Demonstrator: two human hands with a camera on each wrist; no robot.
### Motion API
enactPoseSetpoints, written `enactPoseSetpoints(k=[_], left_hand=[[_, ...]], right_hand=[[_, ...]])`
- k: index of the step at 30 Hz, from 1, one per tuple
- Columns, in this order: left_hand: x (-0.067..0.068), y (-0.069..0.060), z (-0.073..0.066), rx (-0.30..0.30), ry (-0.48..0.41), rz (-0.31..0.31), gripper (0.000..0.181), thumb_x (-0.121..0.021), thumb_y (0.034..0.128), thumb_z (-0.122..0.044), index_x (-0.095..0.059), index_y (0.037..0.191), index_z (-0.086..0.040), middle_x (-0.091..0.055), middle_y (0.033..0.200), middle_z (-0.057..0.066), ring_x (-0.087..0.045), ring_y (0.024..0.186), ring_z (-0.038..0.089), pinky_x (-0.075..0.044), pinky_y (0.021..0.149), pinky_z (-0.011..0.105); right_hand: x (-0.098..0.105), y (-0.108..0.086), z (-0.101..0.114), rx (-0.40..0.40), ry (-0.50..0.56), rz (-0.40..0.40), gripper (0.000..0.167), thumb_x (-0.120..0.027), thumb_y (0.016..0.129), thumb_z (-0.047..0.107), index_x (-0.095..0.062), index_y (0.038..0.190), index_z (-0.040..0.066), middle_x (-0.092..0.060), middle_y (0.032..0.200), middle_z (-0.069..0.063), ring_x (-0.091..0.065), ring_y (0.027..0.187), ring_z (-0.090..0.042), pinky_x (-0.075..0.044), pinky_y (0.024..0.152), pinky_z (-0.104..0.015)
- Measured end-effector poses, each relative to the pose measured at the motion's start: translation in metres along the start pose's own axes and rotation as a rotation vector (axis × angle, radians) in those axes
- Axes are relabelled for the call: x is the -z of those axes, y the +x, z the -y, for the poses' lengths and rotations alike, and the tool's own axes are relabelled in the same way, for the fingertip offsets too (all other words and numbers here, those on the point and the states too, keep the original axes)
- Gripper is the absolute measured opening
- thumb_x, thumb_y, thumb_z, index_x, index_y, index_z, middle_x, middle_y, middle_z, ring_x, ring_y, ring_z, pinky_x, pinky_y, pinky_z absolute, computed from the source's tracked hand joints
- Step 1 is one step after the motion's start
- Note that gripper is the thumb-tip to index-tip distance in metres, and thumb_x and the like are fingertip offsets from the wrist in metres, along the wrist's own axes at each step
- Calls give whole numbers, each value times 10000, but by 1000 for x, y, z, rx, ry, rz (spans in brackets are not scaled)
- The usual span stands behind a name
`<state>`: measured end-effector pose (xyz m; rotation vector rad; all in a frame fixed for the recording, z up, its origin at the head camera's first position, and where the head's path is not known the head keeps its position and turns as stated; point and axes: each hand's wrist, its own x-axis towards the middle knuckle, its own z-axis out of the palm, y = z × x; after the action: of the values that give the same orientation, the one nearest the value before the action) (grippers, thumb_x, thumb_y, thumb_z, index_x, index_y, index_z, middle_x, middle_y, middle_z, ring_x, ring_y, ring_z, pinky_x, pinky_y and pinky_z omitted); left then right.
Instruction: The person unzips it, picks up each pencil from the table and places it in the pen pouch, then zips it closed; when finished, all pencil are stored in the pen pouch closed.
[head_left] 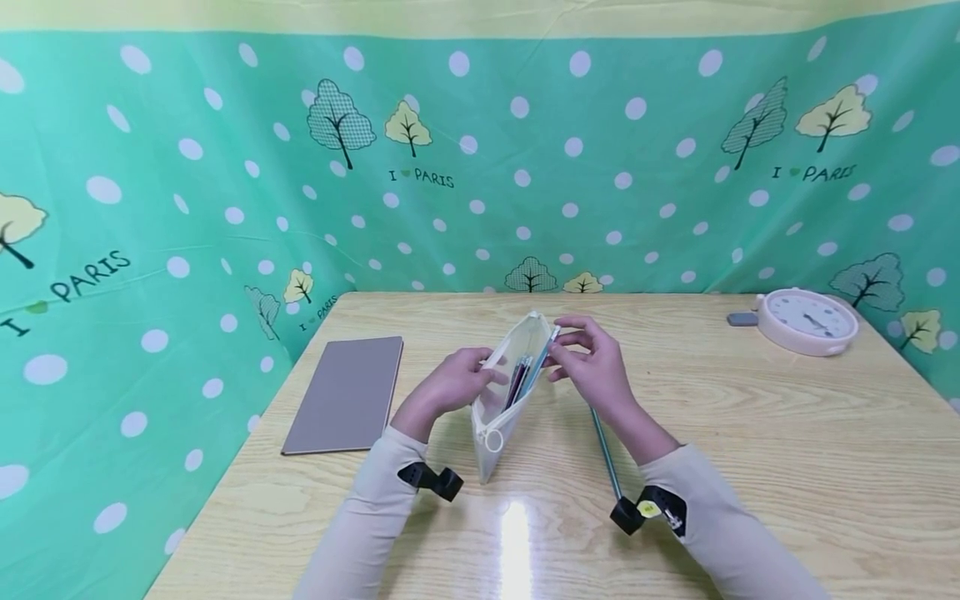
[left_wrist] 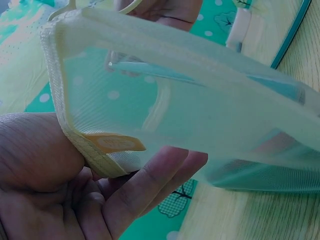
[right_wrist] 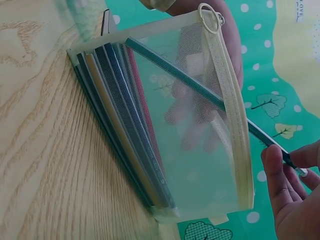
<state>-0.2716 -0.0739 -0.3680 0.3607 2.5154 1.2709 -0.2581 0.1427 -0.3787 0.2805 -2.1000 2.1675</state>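
Observation:
A pale mesh pencil case point(head_left: 487, 457) with a cream zip stands unzipped above the middle of the table. My left hand point(head_left: 456, 382) grips the left side of its rim. Between thumb and fingers, my right hand point(head_left: 592, 362) pinches one end of a blue-green pencil point(right_wrist: 175, 72). Most of that pencil slants down inside the case, and the pinched end sticks out past the zip. Several other pencils point(right_wrist: 120, 120), mostly dark with one tan and one reddish, lie together along the bottom of the case. A round ring pull point(head_left: 493, 441) hangs at the near zip end.
A teal pencil point(head_left: 604, 450) lies on the table beside the right forearm. On the left is a grey notebook point(head_left: 345, 396). A white round clock point(head_left: 806, 321) and a small grey block point(head_left: 742, 319) sit at the back right. A patterned green cloth point(head_left: 525, 167) hangs behind.

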Motion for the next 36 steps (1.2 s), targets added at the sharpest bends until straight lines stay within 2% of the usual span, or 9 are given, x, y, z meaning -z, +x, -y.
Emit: enactPoseSetpoints(k=[8, 13, 18, 27, 33, 36], left_hand=[[-1, 1, 1, 1, -6, 0, 321, -525, 1038, -73, -633, 1321, 31, -754, 1141, 166, -755, 899, 261, -595, 813, 350], [-1, 1, 2, 3, -20, 9, 321, -520, 1045, -75, -628, 1328, 32, -751, 1148, 171, -758, 888, 259, -600, 807, 346], [-1, 1, 2, -1, -27, 11, 321, -512, 1049, -73, -621, 1332, 32, -751, 1156, 173, -765, 849, 255, -606, 843, 366], [0, 0, 3, 6, -33, 12, 318, -497, 1060, -66, -610, 1340, 36, -747, 1165, 179, -765, 841, 252, -606, 875, 382], [0, -1, 2, 8, -29, 11, 319, -507, 1056, -67, -614, 1340, 31, -751, 1155, 169, -763, 846, 246, -603, 847, 367], [0, 0, 2, 9, -35, 13, 325, -502, 1049, -56, -612, 1342, 31, -749, 1162, 172, -763, 845, 248, -601, 851, 368]], right_hand=[[-2, -1, -1, -38, -29, 27, 414, -596, 977, -79, -515, 1382, -104, -658, 1044, -219, -737, 740, -133, -642, 683, -285], [4, 0, 2, -45, -129, 81, 493, -586, 992, -40, -476, 1471, -75, -635, 1158, -284, -729, 823, -124, -636, 741, -265], [18, 5, 8, -30, -197, 105, 478, -564, 997, -16, -482, 1465, -74, -609, 1213, -320, -700, 838, -76, -618, 759, -234], [41, 11, 12, -52, -295, 135, 396, -578, 1045, 109, -552, 1394, -77, -636, 1132, -225, -704, 852, -141, -617, 763, -247], [52, 16, 11, -79, -331, 141, 389, -577, 1025, 90, -562, 1369, -91, -652, 1076, -185, -688, 820, -112, -624, 750, -262], [60, 19, 8, -105, -402, 167, 389, -584, 1015, 81, -563, 1362, -94, -669, 1052, -180, -703, 831, -185, -630, 746, -284]])
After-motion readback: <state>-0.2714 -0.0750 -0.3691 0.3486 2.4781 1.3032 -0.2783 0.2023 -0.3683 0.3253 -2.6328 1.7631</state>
